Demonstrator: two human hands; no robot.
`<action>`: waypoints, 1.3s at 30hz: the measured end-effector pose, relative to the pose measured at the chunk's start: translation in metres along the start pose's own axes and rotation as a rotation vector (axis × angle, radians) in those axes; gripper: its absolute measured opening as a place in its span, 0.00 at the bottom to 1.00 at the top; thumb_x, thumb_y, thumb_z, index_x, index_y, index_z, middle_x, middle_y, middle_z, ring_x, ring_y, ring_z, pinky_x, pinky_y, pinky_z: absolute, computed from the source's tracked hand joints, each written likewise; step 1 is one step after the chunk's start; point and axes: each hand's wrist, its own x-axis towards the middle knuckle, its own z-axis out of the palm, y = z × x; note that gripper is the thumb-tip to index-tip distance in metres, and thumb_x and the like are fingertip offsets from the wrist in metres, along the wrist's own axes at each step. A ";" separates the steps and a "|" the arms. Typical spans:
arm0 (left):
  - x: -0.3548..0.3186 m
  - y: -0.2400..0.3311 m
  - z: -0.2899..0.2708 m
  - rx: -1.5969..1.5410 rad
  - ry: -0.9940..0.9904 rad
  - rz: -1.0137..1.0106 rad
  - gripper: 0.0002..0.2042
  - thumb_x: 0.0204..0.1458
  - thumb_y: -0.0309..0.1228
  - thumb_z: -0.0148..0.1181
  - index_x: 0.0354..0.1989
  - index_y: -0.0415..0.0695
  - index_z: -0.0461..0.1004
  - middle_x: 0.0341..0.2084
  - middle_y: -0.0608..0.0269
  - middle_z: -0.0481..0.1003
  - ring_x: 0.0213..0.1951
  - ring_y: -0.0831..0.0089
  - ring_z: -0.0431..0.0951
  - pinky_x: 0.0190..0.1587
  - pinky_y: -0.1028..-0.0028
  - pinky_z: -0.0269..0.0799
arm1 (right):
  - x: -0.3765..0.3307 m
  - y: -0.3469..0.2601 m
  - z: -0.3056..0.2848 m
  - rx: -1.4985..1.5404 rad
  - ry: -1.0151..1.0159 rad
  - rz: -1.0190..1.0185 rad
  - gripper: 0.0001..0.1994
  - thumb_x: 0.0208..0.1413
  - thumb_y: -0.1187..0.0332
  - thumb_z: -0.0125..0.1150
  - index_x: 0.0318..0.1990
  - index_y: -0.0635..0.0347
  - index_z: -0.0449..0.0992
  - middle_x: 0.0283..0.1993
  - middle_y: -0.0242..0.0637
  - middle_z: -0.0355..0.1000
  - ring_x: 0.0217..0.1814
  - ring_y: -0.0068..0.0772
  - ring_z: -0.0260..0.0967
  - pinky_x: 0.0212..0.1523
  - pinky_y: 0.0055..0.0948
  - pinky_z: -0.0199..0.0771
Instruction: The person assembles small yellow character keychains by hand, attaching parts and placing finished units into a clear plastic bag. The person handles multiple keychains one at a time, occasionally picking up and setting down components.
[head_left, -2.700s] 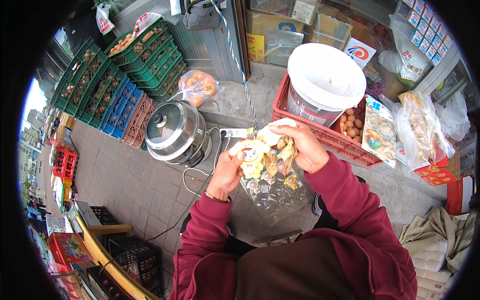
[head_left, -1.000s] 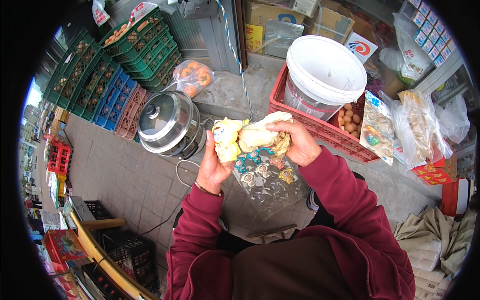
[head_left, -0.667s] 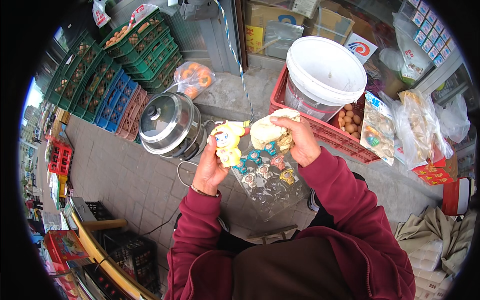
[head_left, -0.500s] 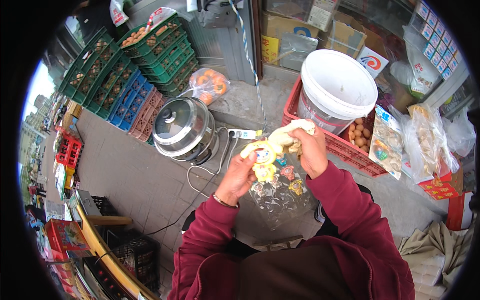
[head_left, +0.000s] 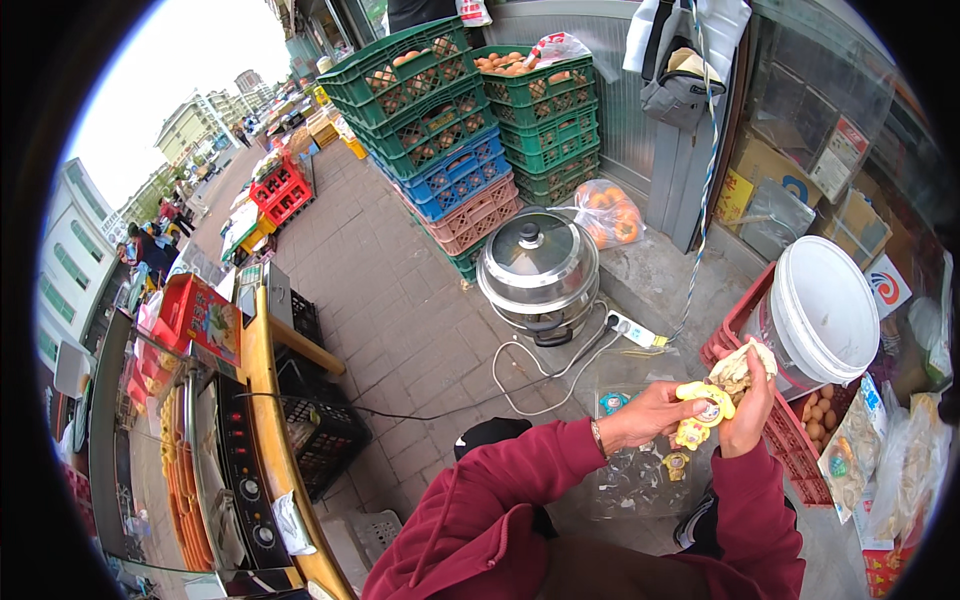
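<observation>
My left hand [head_left: 648, 418] pinches a flat yellow cartoon toy [head_left: 692, 432] with a round face on its upper part. Crumpled cream cloth [head_left: 738, 372] is bunched in my right hand [head_left: 750, 408], whose fingers wrap round it right beside the toy's edge. Below my hands, a clear plastic sheet [head_left: 625, 490] lies on the ground. On it rest several small cartoon toys, among them a blue one [head_left: 613, 402] and a yellow one [head_left: 676, 464]. My hands and sleeves hide part of the sheet.
A lidded steel steamer [head_left: 538, 265] stands ahead, its cable near a white power strip [head_left: 636, 330]. Behind it are stacked egg crates [head_left: 420, 130] and a bag of orange fruit [head_left: 610, 214]. A white bucket [head_left: 825, 310] sits right; a sausage grill [head_left: 215, 470] stands left.
The view has swung left, so my hands now appear lower and farther right in it. The cloth has come closer against the yellow toy. Both hands keep their hold.
</observation>
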 end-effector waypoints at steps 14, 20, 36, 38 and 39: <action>0.001 0.022 -0.008 0.146 0.127 0.136 0.15 0.61 0.28 0.64 0.54 0.36 0.76 0.39 0.65 0.81 0.39 0.79 0.81 0.43 0.75 0.79 | 0.003 -0.041 -0.001 0.039 -0.184 0.538 0.13 0.68 0.66 0.55 0.56 0.60 0.73 0.56 0.40 0.77 0.60 0.37 0.74 0.58 0.44 0.76; 0.001 0.033 -0.006 0.297 0.219 0.232 0.23 0.59 0.25 0.65 0.62 0.33 0.71 0.51 0.60 0.79 0.48 0.76 0.79 0.51 0.75 0.76 | 0.007 -0.063 -0.006 -0.125 -0.120 -0.099 0.08 0.62 0.74 0.60 0.48 0.60 0.76 0.51 0.37 0.74 0.55 0.33 0.73 0.51 0.38 0.78; -0.005 0.027 0.008 0.957 0.370 0.527 0.27 0.49 0.24 0.74 0.59 0.35 0.75 0.38 0.53 0.82 0.38 0.77 0.81 0.38 0.75 0.77 | -0.019 -0.052 0.018 -0.875 -0.333 -0.573 0.14 0.58 0.75 0.65 0.50 0.62 0.74 0.52 0.44 0.73 0.52 0.42 0.74 0.51 0.36 0.75; -0.007 0.027 0.006 1.189 0.369 0.599 0.26 0.49 0.23 0.73 0.59 0.35 0.75 0.36 0.52 0.81 0.34 0.76 0.80 0.34 0.75 0.75 | -0.037 -0.046 0.025 -1.084 -0.607 -0.693 0.13 0.55 0.75 0.66 0.48 0.61 0.75 0.56 0.46 0.70 0.57 0.48 0.72 0.53 0.37 0.75; -0.007 0.027 0.005 1.178 0.368 0.598 0.26 0.48 0.22 0.72 0.58 0.35 0.75 0.35 0.53 0.81 0.32 0.77 0.79 0.33 0.75 0.74 | -0.033 -0.037 0.030 -1.164 -0.624 -0.864 0.12 0.55 0.75 0.65 0.47 0.60 0.75 0.55 0.44 0.71 0.54 0.50 0.73 0.50 0.38 0.75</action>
